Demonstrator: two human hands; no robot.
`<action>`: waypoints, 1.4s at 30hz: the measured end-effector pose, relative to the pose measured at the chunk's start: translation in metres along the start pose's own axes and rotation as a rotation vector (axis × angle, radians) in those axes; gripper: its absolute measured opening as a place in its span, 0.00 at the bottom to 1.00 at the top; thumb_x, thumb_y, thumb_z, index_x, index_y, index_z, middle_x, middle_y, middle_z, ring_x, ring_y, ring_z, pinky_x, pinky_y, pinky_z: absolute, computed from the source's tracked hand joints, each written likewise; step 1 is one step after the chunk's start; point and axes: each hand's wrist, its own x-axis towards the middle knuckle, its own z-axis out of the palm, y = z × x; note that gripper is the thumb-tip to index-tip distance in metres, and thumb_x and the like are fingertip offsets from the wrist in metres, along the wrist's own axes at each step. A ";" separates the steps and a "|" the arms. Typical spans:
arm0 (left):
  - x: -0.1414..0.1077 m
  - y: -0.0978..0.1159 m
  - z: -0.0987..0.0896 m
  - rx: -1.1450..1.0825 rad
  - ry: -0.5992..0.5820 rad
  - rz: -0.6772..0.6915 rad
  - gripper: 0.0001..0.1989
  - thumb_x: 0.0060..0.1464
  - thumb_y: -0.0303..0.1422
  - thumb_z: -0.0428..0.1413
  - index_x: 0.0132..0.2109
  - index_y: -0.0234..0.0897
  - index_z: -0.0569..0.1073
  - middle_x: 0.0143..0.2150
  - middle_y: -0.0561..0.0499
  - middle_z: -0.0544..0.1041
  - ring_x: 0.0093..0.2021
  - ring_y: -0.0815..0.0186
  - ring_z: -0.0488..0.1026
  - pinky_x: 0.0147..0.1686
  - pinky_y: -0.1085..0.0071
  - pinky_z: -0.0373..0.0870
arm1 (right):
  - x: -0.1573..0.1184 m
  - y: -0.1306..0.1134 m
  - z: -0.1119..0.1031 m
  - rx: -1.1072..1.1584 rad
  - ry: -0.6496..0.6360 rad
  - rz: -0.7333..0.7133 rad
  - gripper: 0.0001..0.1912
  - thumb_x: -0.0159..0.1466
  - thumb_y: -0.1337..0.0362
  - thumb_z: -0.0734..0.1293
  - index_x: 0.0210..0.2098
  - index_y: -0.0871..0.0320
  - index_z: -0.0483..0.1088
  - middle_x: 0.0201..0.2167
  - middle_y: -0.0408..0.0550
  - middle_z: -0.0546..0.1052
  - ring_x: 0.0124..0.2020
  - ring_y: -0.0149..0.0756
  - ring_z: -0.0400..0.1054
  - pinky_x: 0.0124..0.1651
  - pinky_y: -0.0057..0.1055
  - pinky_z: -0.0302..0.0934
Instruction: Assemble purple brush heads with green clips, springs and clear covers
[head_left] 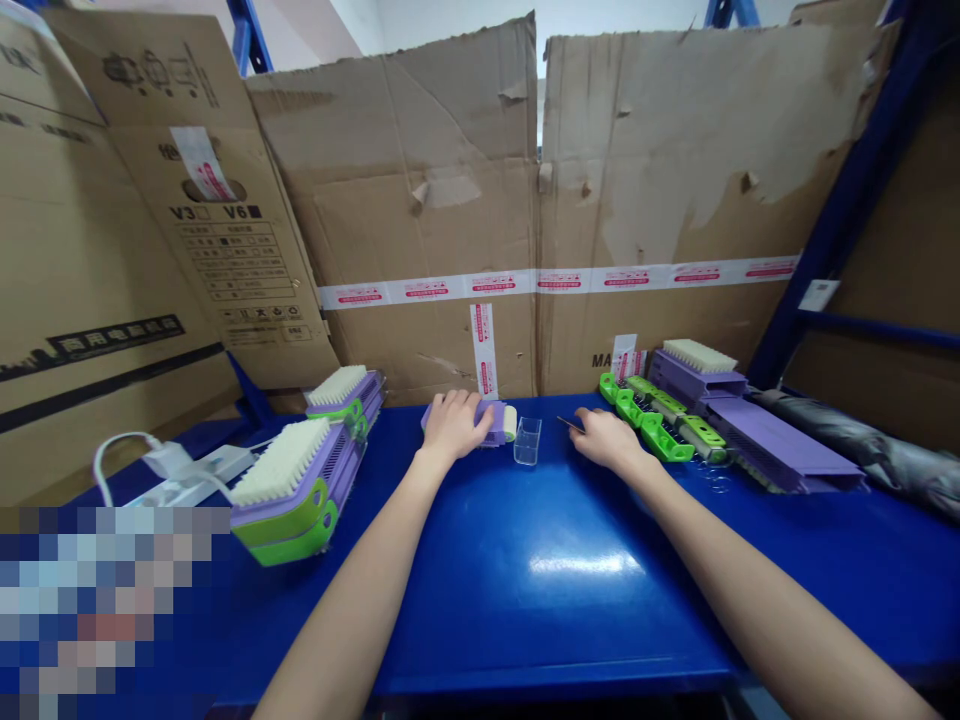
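Observation:
My left hand (455,425) is closed over a purple plastic brush part (495,424) lying on the blue table, covering most of it. A pale cream piece shows at the part's right end. Just right of it stands a small clear plastic box (528,442). My right hand (606,438) rests low over the table, its fingers pinched around a thin dark rod-like piece (568,424) pointing left. Most of that piece is hidden by the fingers. Beside this hand are bright green plastic caps (660,438) in a row.
Purple brushes with cream bristles and green ends (289,485) stand at left, near a white power strip (195,478). At right are purple housings (784,440), lime-green parts (686,422) and a dark wrapped roll (870,445). Cardboard walls (427,230) close off the back.

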 end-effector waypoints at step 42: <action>0.000 0.001 0.017 0.124 0.108 0.161 0.25 0.56 0.46 0.51 0.55 0.34 0.62 0.45 0.41 0.72 0.46 0.54 0.67 0.46 0.60 0.57 | 0.008 0.003 0.013 0.162 0.089 0.030 0.25 0.62 0.68 0.62 0.58 0.60 0.60 0.49 0.58 0.67 0.45 0.42 0.69 0.45 0.31 0.60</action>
